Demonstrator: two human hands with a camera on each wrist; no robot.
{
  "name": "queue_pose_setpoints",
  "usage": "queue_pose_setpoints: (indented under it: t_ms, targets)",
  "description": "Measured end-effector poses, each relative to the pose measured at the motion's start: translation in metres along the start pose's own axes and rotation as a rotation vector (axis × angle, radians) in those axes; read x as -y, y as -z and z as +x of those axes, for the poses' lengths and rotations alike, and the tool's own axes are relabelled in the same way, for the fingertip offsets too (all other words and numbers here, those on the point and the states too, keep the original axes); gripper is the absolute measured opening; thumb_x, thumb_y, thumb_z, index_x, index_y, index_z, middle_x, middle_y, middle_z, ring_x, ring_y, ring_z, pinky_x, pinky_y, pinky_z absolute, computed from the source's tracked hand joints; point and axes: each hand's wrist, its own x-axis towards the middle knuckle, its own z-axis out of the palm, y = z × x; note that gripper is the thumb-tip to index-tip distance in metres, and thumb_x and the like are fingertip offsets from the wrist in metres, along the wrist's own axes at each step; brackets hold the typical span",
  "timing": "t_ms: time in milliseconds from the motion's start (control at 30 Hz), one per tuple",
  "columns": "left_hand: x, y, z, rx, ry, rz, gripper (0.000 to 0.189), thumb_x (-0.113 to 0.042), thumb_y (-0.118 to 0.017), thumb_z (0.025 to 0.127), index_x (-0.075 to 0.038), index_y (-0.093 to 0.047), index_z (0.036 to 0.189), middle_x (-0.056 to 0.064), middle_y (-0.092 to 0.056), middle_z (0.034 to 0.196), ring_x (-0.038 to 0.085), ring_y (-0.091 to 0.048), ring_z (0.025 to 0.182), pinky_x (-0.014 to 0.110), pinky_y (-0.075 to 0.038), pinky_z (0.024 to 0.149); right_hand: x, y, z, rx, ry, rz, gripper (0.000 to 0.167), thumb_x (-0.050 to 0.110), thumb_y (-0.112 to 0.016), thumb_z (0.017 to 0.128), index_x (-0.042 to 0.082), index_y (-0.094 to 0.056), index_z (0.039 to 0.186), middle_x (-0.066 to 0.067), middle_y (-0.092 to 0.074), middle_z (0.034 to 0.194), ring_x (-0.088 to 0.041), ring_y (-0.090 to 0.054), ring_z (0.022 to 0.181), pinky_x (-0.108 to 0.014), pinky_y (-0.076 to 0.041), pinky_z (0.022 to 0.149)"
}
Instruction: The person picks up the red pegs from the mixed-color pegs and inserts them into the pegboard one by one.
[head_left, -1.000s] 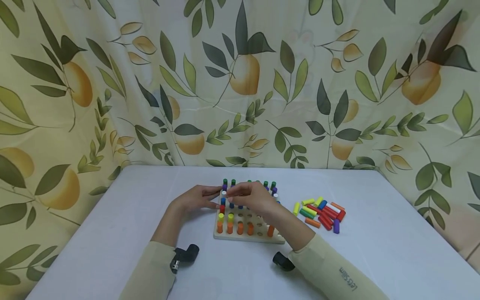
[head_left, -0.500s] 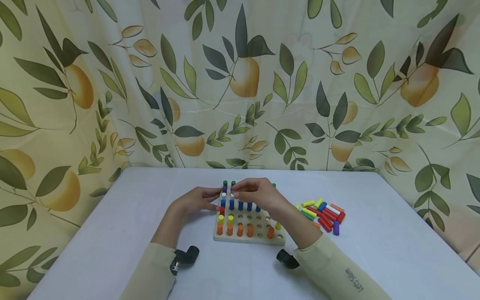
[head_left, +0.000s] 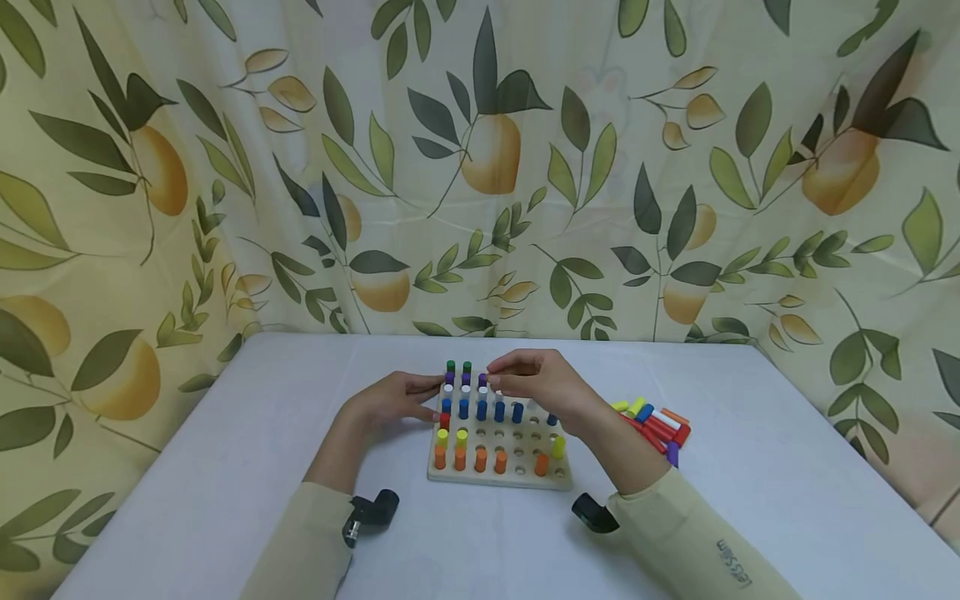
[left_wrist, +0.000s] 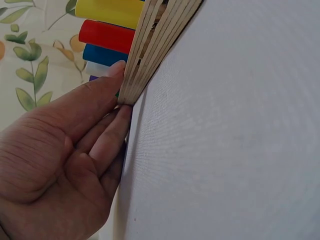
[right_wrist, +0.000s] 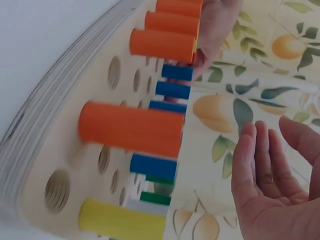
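Note:
A pale wooden pegboard (head_left: pixel 491 478) lies on the table with rows of coloured pegs standing in it. My left hand (head_left: pixel 390 396) rests against its left edge, thumb and fingers fairly straight; in the left wrist view, the thumb tip sits near the blue and white pegs. My right hand (head_left: pixel 547 385) hovers over the back rows, its fingertips beside a purple peg (head_left: pixel 483 380). In the right wrist view, the right hand (right_wrist: pixel 275 185) has its thumb apart from the fingers and nothing between them. It hides the back right part of the board in the head view.
To the right of the board lies a loose pile of pegs, among them a red peg (head_left: pixel 660 427) and a purple peg (head_left: pixel 672 453), partly behind the right forearm. Bare holes show around the orange peg (head_left: pixel 542 464). A fruit-patterned curtain (head_left: pixel 480 250) hangs behind the table.
My right hand has shifted to the right along the back rows, uncovering purple, white and blue pegs on the left and middle. The left hand has stayed at the board's edge.

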Motion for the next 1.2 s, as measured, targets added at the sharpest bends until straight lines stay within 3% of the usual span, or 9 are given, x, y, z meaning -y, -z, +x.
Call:
queue_pose_setpoints:
  t_ms: [167, 400, 633, 767, 967, 1200]
  targets:
    - [0.0, 0.0, 0.001, -0.007, 0.002, 0.003, 0.07, -0.009, -0.084, 0.086, -0.013, -0.056, 0.151, 0.002, -0.058, 0.147, 0.026, -0.036, 0.149, 0.052, -0.025, 0.121, 0.0, 0.005, -0.003, -0.01, 0.003, -0.009, 0.028, 0.013, -0.072, 0.099, -0.001, -0.071, 0.123, -0.02, -0.07, 0.123, -0.036, -0.067, 0.116, -0.046, -0.051, 0.104]
    - [-0.001, 0.0, 0.001, -0.009, 0.008, 0.007, 0.071, -0.008, -0.083, 0.087, -0.011, -0.054, 0.151, 0.004, -0.057, 0.149, 0.025, -0.038, 0.148, 0.051, -0.027, 0.121, 0.005, 0.013, -0.005, -0.026, -0.006, 0.0, 0.027, 0.016, -0.072, 0.099, 0.003, -0.072, 0.123, -0.018, -0.071, 0.124, -0.038, -0.064, 0.12, -0.053, -0.046, 0.109]
    - [0.001, 0.001, 0.001, -0.002, -0.002, -0.001, 0.071, -0.007, -0.083, 0.087, -0.01, -0.054, 0.152, 0.006, -0.056, 0.149, 0.024, -0.04, 0.147, 0.051, -0.026, 0.121, 0.005, 0.025, -0.01, -0.041, 0.002, -0.013, 0.027, 0.016, -0.073, 0.098, 0.004, -0.072, 0.122, -0.013, -0.072, 0.12, -0.029, -0.069, 0.112, -0.051, -0.048, 0.107]
    - [0.001, 0.0, 0.001, -0.006, 0.001, -0.003, 0.07, -0.007, -0.083, 0.087, -0.009, -0.054, 0.151, 0.006, -0.056, 0.149, 0.025, -0.039, 0.147, 0.051, -0.026, 0.121, 0.002, 0.03, -0.012, -0.057, -0.026, -0.025, 0.03, 0.018, -0.074, 0.098, 0.005, -0.072, 0.124, -0.013, -0.072, 0.123, -0.035, -0.066, 0.117, -0.048, -0.048, 0.108]
    - [0.001, -0.002, 0.001, -0.016, 0.016, -0.002, 0.07, -0.009, -0.083, 0.087, -0.009, -0.055, 0.151, 0.005, -0.058, 0.148, 0.026, -0.038, 0.148, 0.053, -0.026, 0.121, -0.003, 0.036, -0.014, -0.08, -0.063, -0.031, 0.029, 0.022, -0.076, 0.097, 0.008, -0.073, 0.123, -0.007, -0.073, 0.12, -0.037, -0.063, 0.12, -0.054, -0.041, 0.113]
    - [-0.001, -0.003, 0.0, -0.016, 0.017, -0.007, 0.07, -0.007, -0.083, 0.087, -0.008, -0.054, 0.151, 0.006, -0.057, 0.148, 0.025, -0.04, 0.146, 0.052, -0.027, 0.121, -0.005, 0.045, -0.019, -0.091, -0.042, -0.043, 0.029, 0.019, -0.075, 0.098, 0.006, -0.071, 0.124, -0.011, -0.072, 0.122, -0.039, -0.063, 0.121, -0.052, -0.044, 0.111]
